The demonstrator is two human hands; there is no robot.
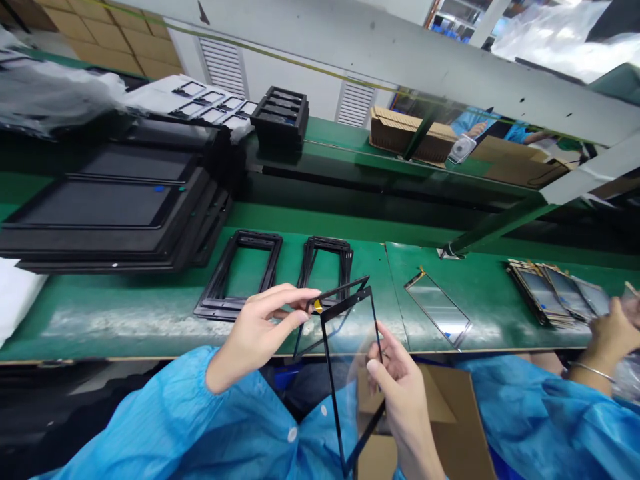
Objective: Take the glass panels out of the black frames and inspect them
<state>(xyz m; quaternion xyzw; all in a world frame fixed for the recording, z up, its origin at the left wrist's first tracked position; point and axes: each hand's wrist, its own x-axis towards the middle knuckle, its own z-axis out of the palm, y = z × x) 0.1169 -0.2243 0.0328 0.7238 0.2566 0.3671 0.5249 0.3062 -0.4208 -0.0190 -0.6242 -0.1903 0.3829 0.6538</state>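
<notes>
1. Pinching frame in left grip, toward six o'clock.
2. Pinching clear panel in right grip, also six o'clock.
3. Showing blue mark, too small to read, on trays at nine o'clock.

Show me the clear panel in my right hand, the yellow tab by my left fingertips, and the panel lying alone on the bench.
Clear panel [346,363], head view: on its transparent middle.
Yellow tab [318,306], head view: on its visible face.
Lone panel [439,307], head view: pane's centre.
</notes>
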